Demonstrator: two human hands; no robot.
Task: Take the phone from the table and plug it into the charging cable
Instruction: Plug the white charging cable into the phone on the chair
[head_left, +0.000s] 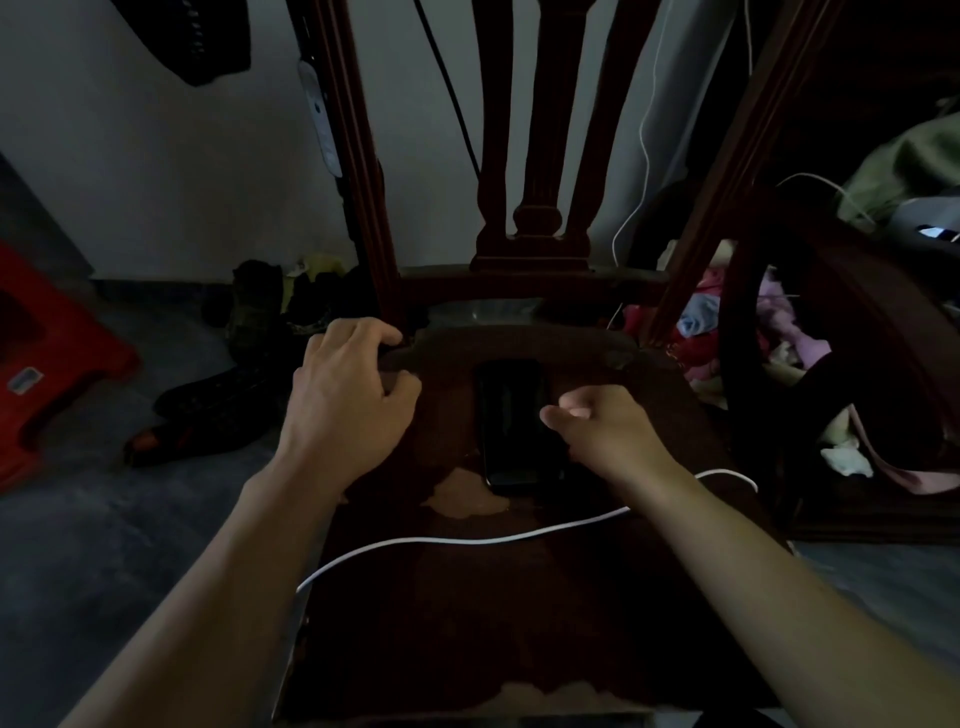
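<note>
A black phone (511, 421) lies flat, screen dark, on the dark wooden chair seat (467, 623) that serves as the table. A white charging cable (467, 541) runs across the seat in front of the phone, passes under my right forearm and loops out at the right edge. Its plug is not visible. My right hand (605, 431) hovers at the phone's right edge with fingers curled in and thumb against the fingertips; I see nothing in it. My left hand (348, 395) rests on the seat's back left corner, fingers bent and spread.
The chair's carved back (535, 156) rises behind the seat. Dark shoes (218, 410) and a red plastic stool (36, 358) sit on the grey floor to the left. A heap of clothes (727, 332) and dark furniture crowd the right side.
</note>
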